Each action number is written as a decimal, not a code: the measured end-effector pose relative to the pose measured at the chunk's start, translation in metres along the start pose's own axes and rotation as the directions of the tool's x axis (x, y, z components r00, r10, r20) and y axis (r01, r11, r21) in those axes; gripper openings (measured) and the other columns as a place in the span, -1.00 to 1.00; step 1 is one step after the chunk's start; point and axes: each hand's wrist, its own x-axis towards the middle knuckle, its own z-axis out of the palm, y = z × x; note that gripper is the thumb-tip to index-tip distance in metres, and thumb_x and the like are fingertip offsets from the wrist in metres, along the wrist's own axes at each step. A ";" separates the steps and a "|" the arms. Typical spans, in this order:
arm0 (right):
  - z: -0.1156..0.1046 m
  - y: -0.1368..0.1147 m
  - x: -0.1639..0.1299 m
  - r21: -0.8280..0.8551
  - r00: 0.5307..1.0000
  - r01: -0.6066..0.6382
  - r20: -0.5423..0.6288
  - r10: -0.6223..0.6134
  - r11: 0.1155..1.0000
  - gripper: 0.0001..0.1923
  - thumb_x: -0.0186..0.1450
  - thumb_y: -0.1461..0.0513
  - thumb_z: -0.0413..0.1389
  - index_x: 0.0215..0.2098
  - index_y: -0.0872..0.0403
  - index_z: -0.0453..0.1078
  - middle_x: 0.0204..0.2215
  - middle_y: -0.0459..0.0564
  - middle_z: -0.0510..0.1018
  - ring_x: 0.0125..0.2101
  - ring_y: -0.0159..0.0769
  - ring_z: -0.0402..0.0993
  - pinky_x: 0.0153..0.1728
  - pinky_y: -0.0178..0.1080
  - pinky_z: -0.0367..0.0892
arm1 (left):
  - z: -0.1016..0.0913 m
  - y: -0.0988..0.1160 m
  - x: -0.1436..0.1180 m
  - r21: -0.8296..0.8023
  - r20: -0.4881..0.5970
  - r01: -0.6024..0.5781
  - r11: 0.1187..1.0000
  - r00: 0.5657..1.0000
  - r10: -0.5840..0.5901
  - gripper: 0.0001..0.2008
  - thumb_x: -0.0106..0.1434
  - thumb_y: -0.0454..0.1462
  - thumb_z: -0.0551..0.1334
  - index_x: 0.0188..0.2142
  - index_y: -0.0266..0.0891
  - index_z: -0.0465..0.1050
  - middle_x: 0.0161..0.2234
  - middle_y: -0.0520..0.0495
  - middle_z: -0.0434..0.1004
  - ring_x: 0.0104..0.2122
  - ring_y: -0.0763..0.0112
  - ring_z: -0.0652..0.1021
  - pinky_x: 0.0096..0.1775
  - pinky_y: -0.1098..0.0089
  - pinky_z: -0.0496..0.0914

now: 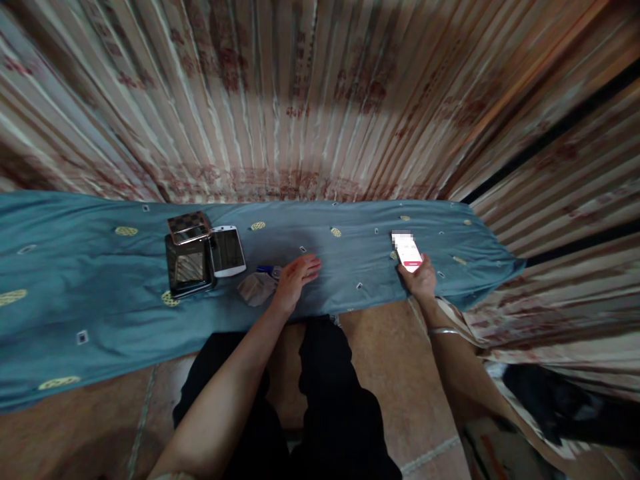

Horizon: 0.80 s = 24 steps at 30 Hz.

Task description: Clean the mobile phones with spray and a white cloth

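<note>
My right hand (421, 279) grips a phone (407, 251) with a lit white and red screen, low over the teal cloth (100, 300) at the right. My left hand (295, 277) rests flat on the cloth near the middle, fingers apart, holding nothing. Just left of that hand lie a crumpled brownish wrapper (256, 288) and a small blue item (269, 271). Farther left sit a white-edged phone (227, 251) face up, a dark phone or tablet (189, 269), and a checkered case (189, 227) leaning on it.
A striped, patterned curtain (320, 100) hangs behind the cloth and along the right side. My legs in black trousers (325, 400) are on a tiled floor (390, 353). Dark fabric (555, 400) lies at the lower right.
</note>
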 end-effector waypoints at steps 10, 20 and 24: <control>-0.011 0.052 0.056 -0.125 0.989 -0.149 -0.009 0.149 0.981 -0.07 0.20 -0.01 0.19 0.36 0.34 0.04 0.27 0.52 0.35 0.23 0.23 0.36 0.23 0.11 0.29 | 0.004 -0.006 -0.002 0.033 -0.074 -0.072 0.997 0.994 0.074 -0.68 0.10 -0.07 0.46 -0.27 -0.26 0.62 -0.24 -0.20 0.72 -0.20 0.14 0.69 -0.07 0.19 0.49; -0.018 0.064 0.090 -0.159 0.975 -0.178 0.106 0.196 0.971 0.01 0.26 0.05 0.19 0.40 0.52 -0.14 0.21 0.65 0.37 0.23 0.26 0.40 0.21 0.05 0.30 | 0.006 -0.004 -0.018 0.259 -0.031 -0.163 0.952 0.984 0.177 -0.76 0.20 -0.13 0.39 -0.20 -0.22 0.65 -0.20 -0.18 0.72 -0.16 0.14 0.68 0.03 0.17 0.49; -0.017 0.065 0.102 -0.152 0.968 -0.220 0.090 0.235 0.964 0.00 0.28 0.05 0.18 0.39 0.54 -0.14 0.24 0.69 0.33 0.27 0.27 0.35 0.21 0.06 0.31 | 0.005 -0.003 -0.019 0.295 -0.052 -0.150 0.944 0.984 0.172 -0.80 0.23 -0.16 0.36 -0.19 -0.19 0.66 -0.19 -0.15 0.72 -0.17 0.15 0.69 0.05 0.18 0.48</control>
